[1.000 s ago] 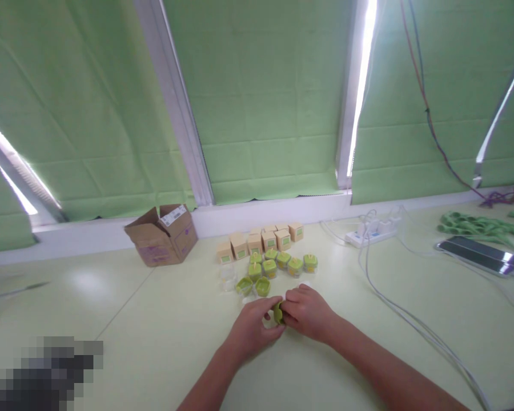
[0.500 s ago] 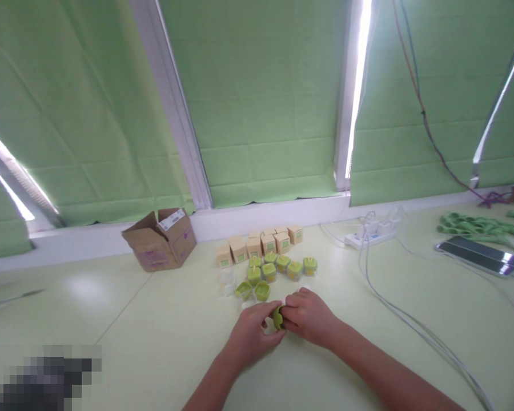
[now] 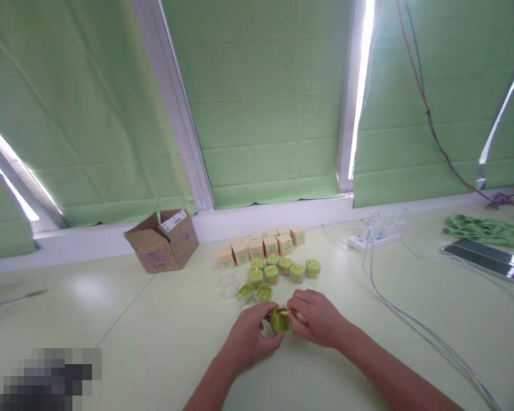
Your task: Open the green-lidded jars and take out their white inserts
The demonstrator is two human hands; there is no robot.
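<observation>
My left hand [image 3: 256, 334] grips a small green cup-like lid [image 3: 279, 321] by its side, its hollow face tilted toward me. Close against the lid's right edge, my right hand [image 3: 314, 315] pinches a small pale stick-like piece [image 3: 285, 313] that reaches over the rim. Just beyond my hands lie two more hollow green lids, one on the left [image 3: 245, 293] and one on the right [image 3: 264, 293]. Behind them stand several small clear containers with green lids [image 3: 271, 274]. Clear plastic pieces [image 3: 229, 283] sit to their left.
Several small tan boxes [image 3: 256, 248] stand in rows behind the containers. An open cardboard box [image 3: 165, 242] is at the back left. White cables [image 3: 406, 319] run from a power strip [image 3: 377, 237] down the right side. Dark flat devices [image 3: 488, 258] and green items [image 3: 480, 228] lie far right.
The green lid has turned so that its hollow inside now faces me. My right hand has drawn back slightly to the right, and the pale piece has come into view.
</observation>
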